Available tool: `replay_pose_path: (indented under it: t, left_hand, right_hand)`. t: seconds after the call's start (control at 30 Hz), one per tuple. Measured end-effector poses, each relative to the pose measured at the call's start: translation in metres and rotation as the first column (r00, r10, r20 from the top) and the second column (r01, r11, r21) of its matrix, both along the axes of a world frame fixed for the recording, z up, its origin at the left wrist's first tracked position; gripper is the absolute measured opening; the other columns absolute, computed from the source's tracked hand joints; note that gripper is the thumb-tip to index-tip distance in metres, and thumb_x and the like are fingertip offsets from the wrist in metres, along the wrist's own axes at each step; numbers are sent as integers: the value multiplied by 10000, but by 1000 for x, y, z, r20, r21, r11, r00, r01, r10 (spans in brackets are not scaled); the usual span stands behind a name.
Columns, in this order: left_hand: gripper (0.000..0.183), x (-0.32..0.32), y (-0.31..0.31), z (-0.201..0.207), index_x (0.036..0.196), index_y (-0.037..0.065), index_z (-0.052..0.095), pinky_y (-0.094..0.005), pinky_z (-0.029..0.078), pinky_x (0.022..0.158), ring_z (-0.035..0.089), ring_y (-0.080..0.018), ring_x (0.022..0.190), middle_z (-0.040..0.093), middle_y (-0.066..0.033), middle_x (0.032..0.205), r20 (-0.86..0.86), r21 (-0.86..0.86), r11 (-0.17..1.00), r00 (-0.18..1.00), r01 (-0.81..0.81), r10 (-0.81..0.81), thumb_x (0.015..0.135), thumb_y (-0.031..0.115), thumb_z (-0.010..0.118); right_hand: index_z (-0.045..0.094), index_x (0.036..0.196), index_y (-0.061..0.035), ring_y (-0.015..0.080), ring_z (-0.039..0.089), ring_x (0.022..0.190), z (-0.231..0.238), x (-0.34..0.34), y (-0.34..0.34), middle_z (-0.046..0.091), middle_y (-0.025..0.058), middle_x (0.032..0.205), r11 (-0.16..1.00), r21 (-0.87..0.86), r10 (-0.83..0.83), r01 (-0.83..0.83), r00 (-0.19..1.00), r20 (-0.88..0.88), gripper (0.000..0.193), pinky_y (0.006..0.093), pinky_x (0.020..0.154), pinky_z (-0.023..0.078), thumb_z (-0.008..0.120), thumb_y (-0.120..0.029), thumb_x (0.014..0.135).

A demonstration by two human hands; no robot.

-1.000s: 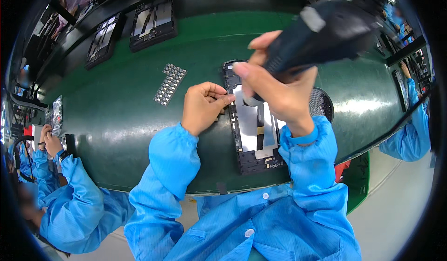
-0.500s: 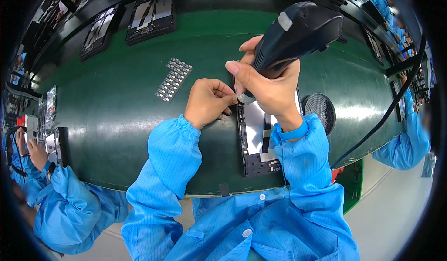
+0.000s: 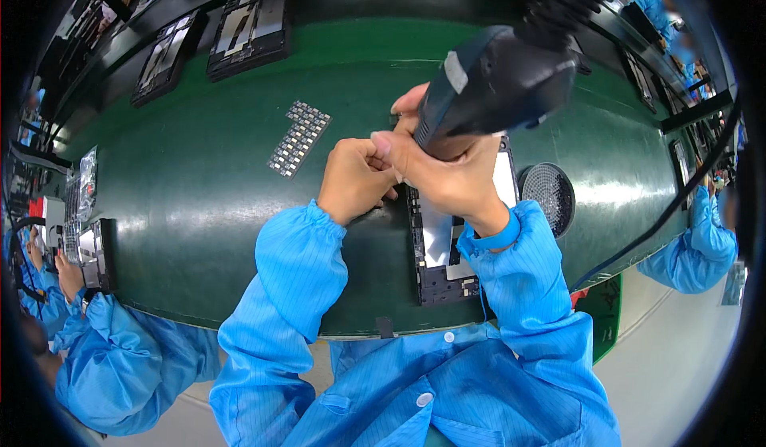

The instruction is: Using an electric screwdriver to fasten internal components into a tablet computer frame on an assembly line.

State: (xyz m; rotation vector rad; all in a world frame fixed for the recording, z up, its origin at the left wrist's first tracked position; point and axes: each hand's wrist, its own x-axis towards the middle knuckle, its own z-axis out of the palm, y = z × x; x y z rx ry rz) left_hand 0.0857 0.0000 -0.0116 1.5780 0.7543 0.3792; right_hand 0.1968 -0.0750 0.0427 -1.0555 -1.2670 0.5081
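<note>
tablet-like device (image 3: 435,244) under both hands near the front edge of the desk (image 3: 183,216)

the tablet-like device lies flat, right of the desk's middle, its far part mostly covered. the right forearm (image 3: 527,267) reaches in over the front edge and slants left, bringing the right hand (image 3: 455,180) above the tablet-like device. that hand is curled firmly round the lower end of a dark power tool (image 3: 495,84), which leans up toward the far right corner; its tip is hidden. the left forearm (image 3: 299,255) comes up from the front edge, setting the left hand (image 3: 351,177) beside the tablet-like device's left side. its fingers are bent inward, thumb and fingertips drawn together against the right hand's fingers; whether they pinch anything cannot be told. a panel of small parts (image 3: 299,138) lies farther left, and a round dish (image 3: 538,173) sits just right of the tablet-like device.
</note>
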Motion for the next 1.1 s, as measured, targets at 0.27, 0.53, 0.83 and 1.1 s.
replay_pose_path:
  t: [0.27,0.53,0.83,1.1]
  left_hand:
    - [195,-15,12,4,860,4,675,-271,504,616,635,-145,675,667,-82,751,11,639,741,966,-205,258,750,150,744]
    - [523,-36,35,-16,1258,26,522,-552,173,1076,270,-348,1350,368,-159,1424,-386,838,534,813,112,436,867,367,585]
    - [481,-45,26,-1,1080,4,634,-352,378,1002,439,-340,1242,461,-173,1347,-223,720,691,964,63,145,630,76,787]
    - [449,-61,33,15,911,10,630,-331,436,794,548,-242,930,564,-79,1002,-329,711,698,917,84,225,522,88,839]
  right_hand:
    - [578,1003,31,69,555,515,38,55,-51,601,21,619,958,180,-196,223,968,-154,333,189,469,411,729,58,708]
    - [551,897,12,116,551,464,18,129,-110,582,56,600,887,146,-371,439,864,-341,281,240,435,425,754,23,704]
    - [565,812,12,101,552,464,-4,149,-103,592,43,605,894,51,-412,445,862,-296,207,218,415,413,743,22,707]
    - [543,866,18,128,557,453,-7,150,-98,587,67,586,911,20,-401,413,894,-199,232,246,440,444,713,61,715]
